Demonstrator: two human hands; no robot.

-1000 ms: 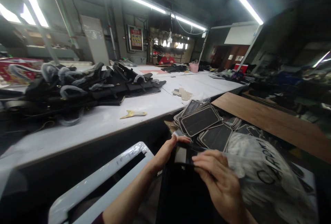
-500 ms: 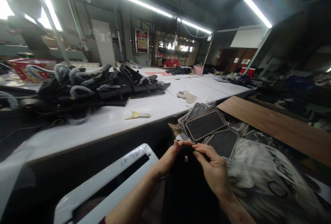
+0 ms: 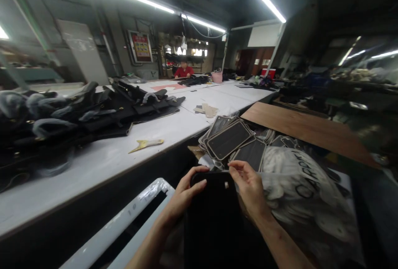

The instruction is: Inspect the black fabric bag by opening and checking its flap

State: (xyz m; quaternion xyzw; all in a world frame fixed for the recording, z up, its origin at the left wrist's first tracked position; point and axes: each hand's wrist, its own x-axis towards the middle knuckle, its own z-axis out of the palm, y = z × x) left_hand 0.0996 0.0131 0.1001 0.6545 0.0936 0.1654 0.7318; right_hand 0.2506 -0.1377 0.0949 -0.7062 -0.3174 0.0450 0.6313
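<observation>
A black, flat, flexible-looking piece [image 3: 214, 219] with a small pale mark close to its top edge stands in front of me at the lower middle. My left hand [image 3: 189, 186] grips its upper left corner, thumb on the near face and fingers behind. At the upper right corner, my right hand [image 3: 247, 184] pinches the edge between thumb and fingers. The lower part of the piece fades into shadow. Just beyond my hands lies a pile of dark rectangular panels with pale rims [image 3: 231, 138].
On the long white table [image 3: 174, 126] lie a heap of black bag parts [image 3: 102, 111], a yellow-handled tool [image 3: 146, 144] and beige scraps [image 3: 207, 110]. To the right are a printed plastic bag [image 3: 289, 178] and a wooden board [image 3: 298, 128]. A white frame [image 3: 139, 211] stands lower left. A person in red [image 3: 184, 71] sits far back.
The view has turned right. My left hand has shifted from the top edge to the upper left corner of the black piece, and the hands are farther apart.
</observation>
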